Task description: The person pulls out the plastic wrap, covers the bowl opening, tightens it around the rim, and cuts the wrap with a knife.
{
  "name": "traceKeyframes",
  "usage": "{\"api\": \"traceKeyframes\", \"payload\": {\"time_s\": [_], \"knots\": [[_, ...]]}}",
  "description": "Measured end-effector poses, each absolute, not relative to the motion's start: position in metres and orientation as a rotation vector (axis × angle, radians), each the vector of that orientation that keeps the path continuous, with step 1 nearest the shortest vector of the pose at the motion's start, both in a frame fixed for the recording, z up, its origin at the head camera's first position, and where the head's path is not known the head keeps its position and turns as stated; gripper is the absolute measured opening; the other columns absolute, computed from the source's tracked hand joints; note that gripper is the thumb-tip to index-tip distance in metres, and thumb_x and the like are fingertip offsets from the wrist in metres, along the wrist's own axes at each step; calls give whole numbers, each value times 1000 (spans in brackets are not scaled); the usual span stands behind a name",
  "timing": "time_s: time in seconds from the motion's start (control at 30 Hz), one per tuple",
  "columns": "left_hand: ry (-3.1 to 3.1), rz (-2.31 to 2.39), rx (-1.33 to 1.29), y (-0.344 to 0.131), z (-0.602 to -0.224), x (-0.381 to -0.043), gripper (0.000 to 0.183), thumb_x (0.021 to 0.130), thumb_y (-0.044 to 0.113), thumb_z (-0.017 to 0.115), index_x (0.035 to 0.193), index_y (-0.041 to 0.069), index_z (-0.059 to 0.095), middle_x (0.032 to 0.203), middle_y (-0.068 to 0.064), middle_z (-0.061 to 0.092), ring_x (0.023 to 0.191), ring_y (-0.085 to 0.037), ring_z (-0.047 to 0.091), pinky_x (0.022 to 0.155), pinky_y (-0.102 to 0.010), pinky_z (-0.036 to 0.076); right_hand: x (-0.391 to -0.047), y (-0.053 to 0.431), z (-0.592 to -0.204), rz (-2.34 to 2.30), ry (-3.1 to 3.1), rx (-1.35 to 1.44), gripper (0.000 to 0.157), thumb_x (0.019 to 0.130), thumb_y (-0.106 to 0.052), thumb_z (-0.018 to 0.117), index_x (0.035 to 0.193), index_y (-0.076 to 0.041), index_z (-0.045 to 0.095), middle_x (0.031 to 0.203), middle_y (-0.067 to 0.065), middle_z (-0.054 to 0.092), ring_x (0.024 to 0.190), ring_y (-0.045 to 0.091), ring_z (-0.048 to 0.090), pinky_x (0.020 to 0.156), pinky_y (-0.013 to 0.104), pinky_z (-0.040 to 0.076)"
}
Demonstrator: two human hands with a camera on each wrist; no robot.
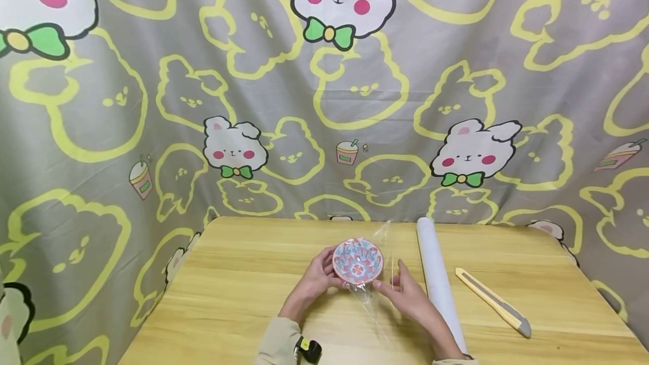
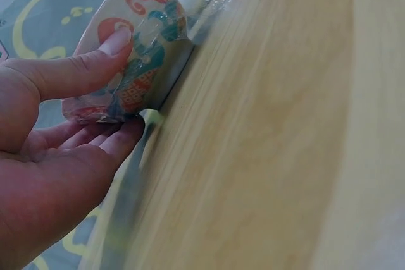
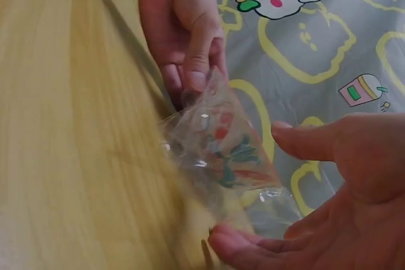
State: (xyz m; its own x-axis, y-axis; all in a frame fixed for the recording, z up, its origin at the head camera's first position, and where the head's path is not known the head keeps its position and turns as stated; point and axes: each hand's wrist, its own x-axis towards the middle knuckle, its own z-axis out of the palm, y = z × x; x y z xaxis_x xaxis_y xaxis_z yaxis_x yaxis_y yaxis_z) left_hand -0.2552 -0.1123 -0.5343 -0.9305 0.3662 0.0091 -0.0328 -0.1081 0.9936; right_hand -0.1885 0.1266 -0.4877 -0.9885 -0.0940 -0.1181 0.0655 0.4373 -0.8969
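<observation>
Left hand (image 1: 316, 275) pinches a bowl (image 1: 358, 262) in clear film (image 1: 366, 299), right hand (image 1: 407, 296) spread beside it.

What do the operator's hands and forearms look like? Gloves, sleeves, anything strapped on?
Left hand and right hand: bare, no gloves. Left sleeve: plain beige, long, ending near the wrist; a small black device with a yellow marking sits beside its cuff. Right sleeve: only a beige edge shows. No cables visible.
</observation>
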Motion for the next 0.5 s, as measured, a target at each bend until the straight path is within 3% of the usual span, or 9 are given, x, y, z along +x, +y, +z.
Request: {"api": "traceKeyframes", "payload": {"time_s": [0.13, 0.3, 0.5], "knots": [[1888, 2133, 351, -113, -535, -256, 98, 65, -35, 61, 154, -10, 29, 157, -33, 33, 141, -47, 41, 107, -40, 49, -190, 125, -493, -1714, 2420, -1, 98, 92, -22, 77, 153, 20, 12, 106, 19, 67, 80, 27, 67, 70, 40, 61], [1886, 2141, 329, -114, -534, -255, 98, 65, -35, 63, 154, -10, 29, 158, -33, 32, 141, -48, 40, 110, -41, 47, -191, 125, -498, -1854, 2272, -19, 89, 90, -9, 78, 152, 18, 20, 103, 20, 68, 79, 27, 69, 69, 38, 63], [1883, 2136, 329, -115, -533, -258, 98, 66, -34, 64, 154, -9, 29, 158, -32, 33, 140, -48, 42, 108, -40, 48, -192, 127, -498, -1928, 2109, -78, 87, 92, -12, 76, 152, 15, 19, 96, 20, 75, 71, 20, 67, 62, 25, 55]]}}
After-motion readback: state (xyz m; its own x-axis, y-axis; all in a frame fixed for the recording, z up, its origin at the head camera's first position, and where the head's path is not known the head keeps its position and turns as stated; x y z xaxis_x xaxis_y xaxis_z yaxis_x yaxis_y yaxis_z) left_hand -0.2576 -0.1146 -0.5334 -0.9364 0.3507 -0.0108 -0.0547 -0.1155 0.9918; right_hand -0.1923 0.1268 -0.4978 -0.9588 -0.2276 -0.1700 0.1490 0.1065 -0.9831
